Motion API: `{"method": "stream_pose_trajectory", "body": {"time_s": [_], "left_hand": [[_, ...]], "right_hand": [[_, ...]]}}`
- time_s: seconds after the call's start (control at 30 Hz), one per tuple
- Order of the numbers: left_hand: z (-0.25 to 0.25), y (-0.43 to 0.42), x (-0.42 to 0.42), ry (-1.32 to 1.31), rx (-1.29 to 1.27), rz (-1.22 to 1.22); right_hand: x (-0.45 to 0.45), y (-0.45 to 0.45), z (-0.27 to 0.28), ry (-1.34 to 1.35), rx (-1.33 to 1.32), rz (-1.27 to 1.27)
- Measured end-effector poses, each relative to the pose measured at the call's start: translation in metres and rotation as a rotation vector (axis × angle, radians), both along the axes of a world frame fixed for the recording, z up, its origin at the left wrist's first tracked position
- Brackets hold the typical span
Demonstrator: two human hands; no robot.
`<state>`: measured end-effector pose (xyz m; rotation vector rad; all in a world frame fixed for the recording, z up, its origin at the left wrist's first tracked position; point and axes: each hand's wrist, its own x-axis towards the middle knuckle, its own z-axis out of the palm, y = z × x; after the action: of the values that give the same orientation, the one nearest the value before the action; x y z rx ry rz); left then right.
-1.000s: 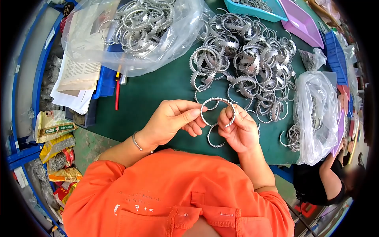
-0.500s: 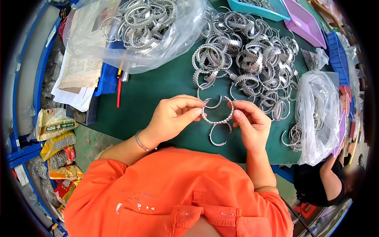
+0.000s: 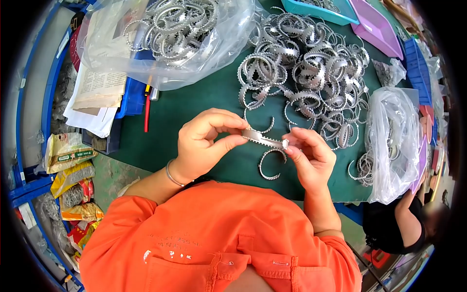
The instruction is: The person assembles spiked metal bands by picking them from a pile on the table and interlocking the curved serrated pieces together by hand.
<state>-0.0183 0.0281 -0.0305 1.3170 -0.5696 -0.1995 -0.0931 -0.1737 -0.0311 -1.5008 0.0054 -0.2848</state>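
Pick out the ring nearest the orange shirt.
The C-shaped ring alone on the green table, between the held ring and the shirt; the other rings are farther off.

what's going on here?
A person in an orange shirt has a toothed metal ring between the fingertips of the left hand and right hand, turned edge-on to the camera. A C-shaped ring lies nearer on the green table. Beyond sit a loose pile of rings and a clear bag holding more.

Held ring (image 3: 263,139) silver-grey, toothed along edge. Worktop (image 3: 194,102) plain dark green. Toward far edge: turquoise tray (image 3: 320,16), lilac tray (image 3: 377,28). Shirt (image 3: 194,214) orange, white-flecked.
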Motion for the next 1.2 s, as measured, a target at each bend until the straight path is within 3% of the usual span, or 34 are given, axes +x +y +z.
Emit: {"method": "stream_pose_trajectory", "body": {"time_s": [0.2, 0.27, 0.3, 0.37, 0.43, 0.5, 0.6, 0.67, 0.73, 0.77, 0.8, 0.83, 0.93, 0.97, 1.0, 1.1, 1.2], "left_hand": [[0.022, -0.004, 0.007, -0.493, 0.196, -0.078], [0.038, -0.003, 0.014, -0.764, 0.265, -0.169], [0.050, -0.001, 0.019, -0.918, 0.290, -0.189], [0.077, 0.010, 0.033, -1.080, 0.363, -0.058], [0.096, 0.021, 0.052, -1.258, 0.490, 0.285], [0.104, 0.036, 0.085, -1.321, 0.676, 0.468], [0.110, 0.037, 0.098, -1.207, 0.665, 0.626], [0.108, 0.027, 0.077, -1.120, 0.548, 0.658], [0.092, 0.017, 0.054, -0.928, 0.421, 0.332], [0.084, 0.010, 0.042, -0.754, 0.462, 0.108], [0.076, -0.001, 0.025, -0.369, 0.509, -0.033], [0.061, -0.008, 0.018, -0.269, 0.563, -0.133], [0.024, -0.010, 0.007, -0.065, 0.582, -0.270], [0.016, -0.008, 0.005, 0.154, 0.507, -0.284], [0.012, -0.006, 0.003, 0.374, 0.428, -0.294], [0.011, 0.001, 0.002, 0.463, 0.355, -0.252], [0.010, 0.004, 0.002, 0.523, 0.311, -0.207]], "right_hand": [[0.000, -0.003, -0.005, -0.001, -0.129, 0.024], [0.004, -0.003, -0.005, -0.042, -0.176, 0.010], [0.002, -0.006, -0.003, -0.045, -0.322, 0.017], [0.002, -0.012, 0.002, -0.058, -0.581, 0.100], [0.002, -0.012, 0.002, -0.087, -0.759, 0.156], [0.003, -0.010, 0.006, -0.080, -0.997, 0.210], [0.002, -0.012, -0.005, -0.103, -1.122, 0.189], [0.000, -0.011, -0.006, -0.121, -0.967, 0.034], [0.004, -0.007, 0.002, -0.089, -0.775, -0.030], [0.006, -0.003, 0.008, -0.061, -0.706, -0.061], [0.007, -0.001, 0.011, -0.037, -0.650, -0.080], [0.010, 0.002, 0.014, -0.048, -0.631, -0.091], [0.012, 0.008, 0.015, -0.045, -0.499, -0.038], [0.012, 0.008, 0.013, -0.037, -0.504, -0.040], [0.011, 0.007, 0.010, 0.079, -0.324, 0.010], [0.008, 0.004, 0.003, 0.316, 0.030, 0.064], [0.008, 0.002, 0.001, 0.386, 0.051, 0.084]]}}
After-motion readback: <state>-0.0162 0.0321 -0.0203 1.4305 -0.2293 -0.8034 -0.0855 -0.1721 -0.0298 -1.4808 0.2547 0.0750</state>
